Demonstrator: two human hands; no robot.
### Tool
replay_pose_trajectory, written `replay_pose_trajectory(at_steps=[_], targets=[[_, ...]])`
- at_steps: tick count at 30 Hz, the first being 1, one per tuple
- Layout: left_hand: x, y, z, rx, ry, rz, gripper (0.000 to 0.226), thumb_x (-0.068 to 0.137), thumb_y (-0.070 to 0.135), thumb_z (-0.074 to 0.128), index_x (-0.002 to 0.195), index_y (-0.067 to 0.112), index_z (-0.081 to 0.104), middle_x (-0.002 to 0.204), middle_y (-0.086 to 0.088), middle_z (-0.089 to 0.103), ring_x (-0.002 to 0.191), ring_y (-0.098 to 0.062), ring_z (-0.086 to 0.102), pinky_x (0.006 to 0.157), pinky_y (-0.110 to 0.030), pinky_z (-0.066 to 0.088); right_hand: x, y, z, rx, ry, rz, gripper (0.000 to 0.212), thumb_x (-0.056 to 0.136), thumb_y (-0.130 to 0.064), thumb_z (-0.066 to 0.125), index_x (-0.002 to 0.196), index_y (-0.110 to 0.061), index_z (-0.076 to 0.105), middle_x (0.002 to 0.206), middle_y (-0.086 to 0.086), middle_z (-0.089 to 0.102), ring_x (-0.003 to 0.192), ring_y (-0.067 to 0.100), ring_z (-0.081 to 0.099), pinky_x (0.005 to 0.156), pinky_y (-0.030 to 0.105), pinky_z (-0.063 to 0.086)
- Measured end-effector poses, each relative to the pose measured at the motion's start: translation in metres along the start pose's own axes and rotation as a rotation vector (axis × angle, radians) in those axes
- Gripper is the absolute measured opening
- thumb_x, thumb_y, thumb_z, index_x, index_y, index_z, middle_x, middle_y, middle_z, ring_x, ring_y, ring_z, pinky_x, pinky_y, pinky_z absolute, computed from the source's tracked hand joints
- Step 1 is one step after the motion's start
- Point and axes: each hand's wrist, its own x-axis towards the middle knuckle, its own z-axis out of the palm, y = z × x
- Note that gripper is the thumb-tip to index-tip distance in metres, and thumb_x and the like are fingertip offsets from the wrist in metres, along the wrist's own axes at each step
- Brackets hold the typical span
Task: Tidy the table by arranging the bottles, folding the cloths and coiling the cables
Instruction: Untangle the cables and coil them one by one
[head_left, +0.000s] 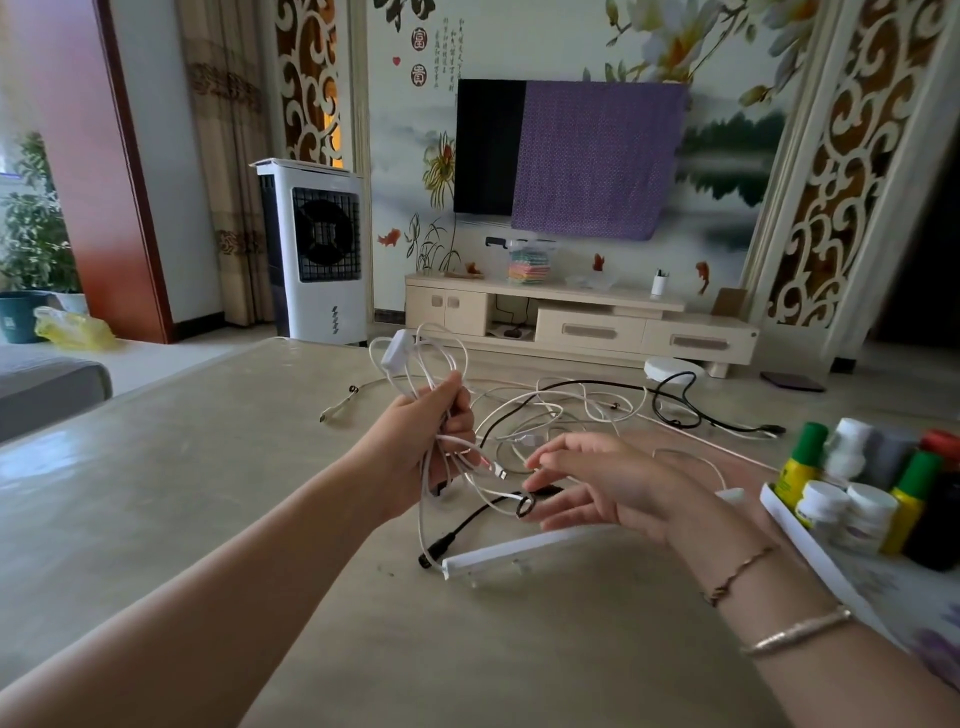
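The cable-coiling step is in hand. The left hand (434, 441) is raised above the tabletop (208, 493), its fingers curled tight round a bunch of white cable loops (441, 353) that stand up out of the fist, an inline switch (396, 349) riding on one loop. The right hand (587, 483) hovers just beside it with fingers spread and relaxed, gripping nothing firmly; a black ring-ended lead (524, 506) sits at its fingertips, though whether it is hooked on a finger or merely lying beneath is hard to tell. More white cable trails loose behind the hands, tangled with a black cable (675, 400), and a white light bar (519, 551) lies on the tabletop below with a black plug at its end. The bottles (852, 499) already stand grouped in a white tray (795, 530) at the right, so that part looks done. No cloths for folding are plainly in sight on the tabletop.

The next move calls for the right hand to catch the slack white strand, draw it clear of the black cable, and lay another loop into the left fist
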Motion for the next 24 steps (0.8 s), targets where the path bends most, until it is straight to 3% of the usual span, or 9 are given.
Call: replay_pose_trajectory(at_steps=[3,9,13,15,19,21,24], targets=[[0.000,-0.002,0.002,0.004,-0.024,-0.008,0.034,0.100,0.033,0.046,0.072,0.013,0.049,0.053,0.003,0.036,0.038,-0.007,0.036,0.038,-0.017,0.040,0.005,0.002,0.014,0.026,-0.036,0.004,0.022,0.094,-0.006,0.058,0.114,0.000,0.053,0.115,0.022,0.062,0.091,0.034,0.070,0.067,0.030,0.060],[-0.001,0.001,0.000,0.021,-0.059,-0.003,0.033,0.098,0.032,0.048,0.072,0.013,0.050,0.052,0.003,0.037,0.040,-0.006,0.035,0.039,-0.019,0.040,0.012,0.002,0.022,0.285,0.072,0.045,0.039,0.082,0.018,0.061,0.116,0.005,0.049,0.092,0.026,0.066,0.061,0.025,0.070,0.055,0.027,0.059],[-0.002,0.004,-0.002,0.093,-0.060,-0.022,0.032,0.098,0.031,0.049,0.072,0.013,0.052,0.052,0.003,0.038,0.040,-0.007,0.037,0.038,-0.019,0.040,0.006,0.000,0.010,0.457,0.027,0.121,0.023,0.082,0.019,0.057,0.103,0.010,0.053,0.077,0.024,0.070,0.054,0.022,0.069,0.046,0.021,0.055],[-0.003,0.003,-0.002,0.155,-0.057,-0.050,0.032,0.099,0.031,0.049,0.073,0.013,0.052,0.052,0.003,0.040,0.040,-0.008,0.040,0.038,-0.019,0.041,0.000,-0.002,0.003,0.476,-0.002,0.127,0.019,0.083,0.016,0.057,0.101,0.010,0.056,0.083,0.023,0.072,0.053,0.019,0.068,0.043,0.017,0.051],[-0.003,0.001,-0.004,0.230,-0.048,-0.082,0.031,0.099,0.031,0.049,0.075,0.013,0.053,0.052,0.003,0.042,0.042,-0.009,0.041,0.039,-0.021,0.043,-0.010,-0.009,-0.005,0.503,-0.075,0.078,0.016,0.082,0.011,0.060,0.097,0.016,0.065,0.100,0.025,0.071,0.076,0.023,0.072,0.061,0.020,0.059],[-0.003,0.002,-0.004,0.226,-0.048,-0.082,0.030,0.099,0.031,0.049,0.075,0.013,0.053,0.053,0.003,0.042,0.043,-0.008,0.041,0.040,-0.020,0.043,-0.014,-0.013,-0.005,0.499,-0.096,0.059,0.012,0.081,0.011,0.061,0.089,0.015,0.069,0.103,0.026,0.070,0.075,0.023,0.072,0.061,0.020,0.059],[-0.004,0.005,-0.005,0.212,-0.043,-0.070,0.032,0.099,0.031,0.048,0.073,0.014,0.053,0.052,0.003,0.041,0.042,-0.008,0.039,0.038,-0.018,0.041,-0.017,-0.016,-0.005,0.503,-0.109,0.059,0.017,0.076,0.011,0.062,0.093,0.014,0.063,0.102,0.027,0.070,0.070,0.023,0.073,0.057,0.021,0.058]])
